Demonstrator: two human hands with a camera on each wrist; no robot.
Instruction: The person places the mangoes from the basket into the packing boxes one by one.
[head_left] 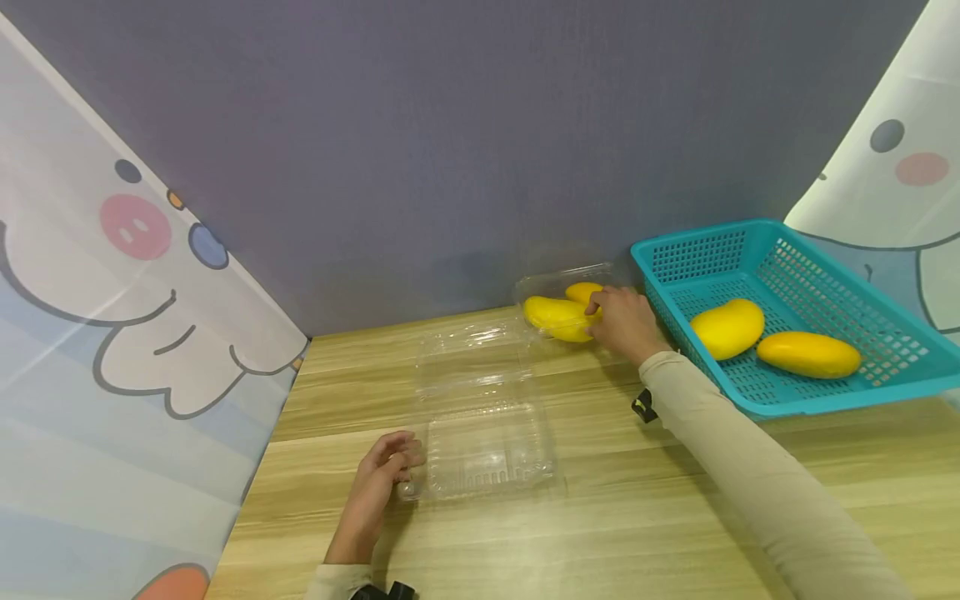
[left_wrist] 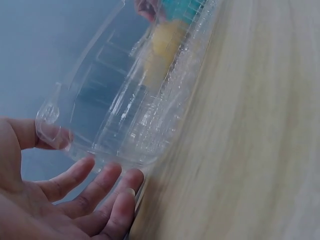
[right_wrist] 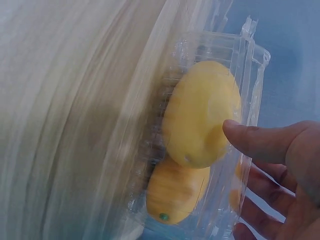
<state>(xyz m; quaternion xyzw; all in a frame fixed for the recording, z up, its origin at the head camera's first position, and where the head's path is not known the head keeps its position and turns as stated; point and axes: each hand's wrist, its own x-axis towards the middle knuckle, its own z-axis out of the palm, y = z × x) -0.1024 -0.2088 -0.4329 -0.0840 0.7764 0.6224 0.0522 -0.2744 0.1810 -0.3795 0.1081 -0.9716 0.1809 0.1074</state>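
An open clear plastic clamshell box (head_left: 491, 450) lies on the wooden table, its lid half away from me. At its near left corner, my left hand (head_left: 386, 467) touches the rim with loosely bent, spread fingers; the thumb lies by the corner tab in the left wrist view. Farther back by the wall stands a second clear plastic box (right_wrist: 220, 42) holding yellow mangoes (head_left: 558, 318). My right hand (head_left: 626, 321) grips that box at its right end, thumb on one side and fingers on the other. Whether its lid is fastened, I cannot tell.
A teal plastic basket (head_left: 750, 408) stands on the right, close beside my right forearm, with two yellow mangoes (head_left: 808, 354) inside. A grey wall (head_left: 420, 208) rises at the table's back edge. Printed curtains (head_left: 135, 350) hang on both sides.
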